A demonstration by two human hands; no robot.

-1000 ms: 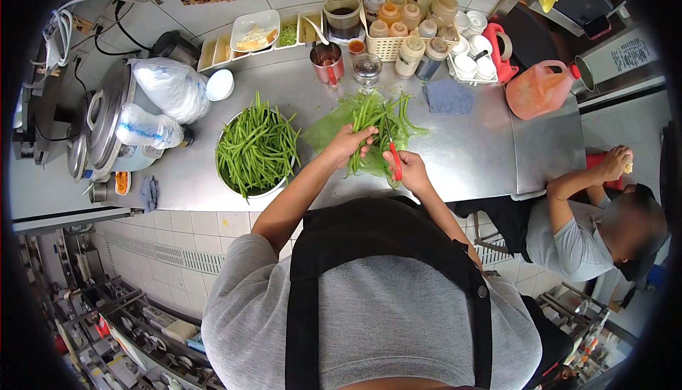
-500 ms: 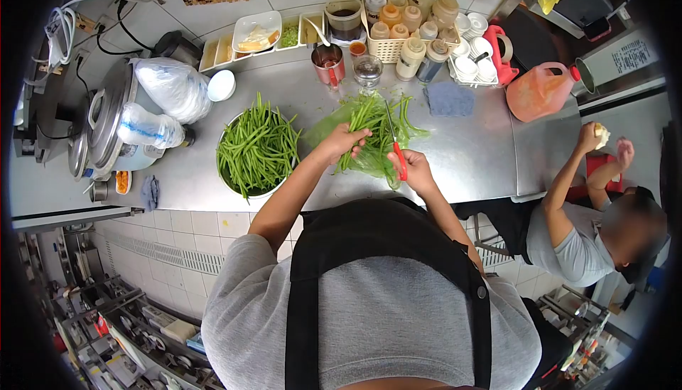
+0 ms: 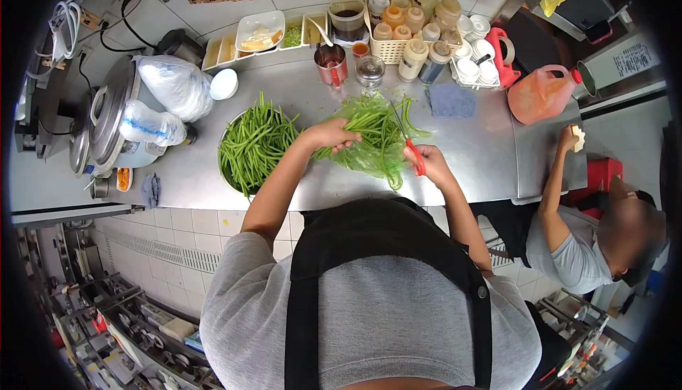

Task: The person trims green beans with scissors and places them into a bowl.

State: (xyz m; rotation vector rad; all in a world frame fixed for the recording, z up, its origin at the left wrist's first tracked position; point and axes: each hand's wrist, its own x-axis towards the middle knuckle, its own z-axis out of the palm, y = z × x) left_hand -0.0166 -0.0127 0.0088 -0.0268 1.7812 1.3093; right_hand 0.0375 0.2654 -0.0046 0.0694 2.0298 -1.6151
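A lidded metal pot (image 3: pixel 114 116) stands at the left end of a steel worktop (image 3: pixel 483 170), with a stuffed clear plastic bag (image 3: pixel 174 88) beside it and a small white bowl (image 3: pixel 224 84) to the right. Toward the near edge, left of the middle, a large bowl (image 3: pixel 226 174) brims with green beans (image 3: pixel 256 145). The worker's left hand (image 3: pixel 329 136), fingers curled, has shifted leftward over the past second, from above the bagged heap toward the bowl's right side; whether it grips any beans cannot be told. At the middle of the worktop, more beans (image 3: pixel 373 128) lie on a green plastic bag (image 3: pixel 369 164), a glass jar (image 3: pixel 370 70) behind them. The right hand (image 3: pixel 435 168) grasps red-handled scissors (image 3: pixel 418 161), blades angled toward the far edge; hand and scissors have moved to the right, to the bag's right side. Near the far edge, squeeze bottles (image 3: pixel 412 67) crowd a basket, left of a folded blue cloth (image 3: pixel 451 101). An orange jug (image 3: pixel 543 95) sits toward the right end. Beyond it, a co-worker (image 3: pixel 575 241) in gray holds a pale piece (image 3: pixel 579 139) in one raised hand (image 3: pixel 568 138); the other hand, lifted half a second earlier, has dropped.
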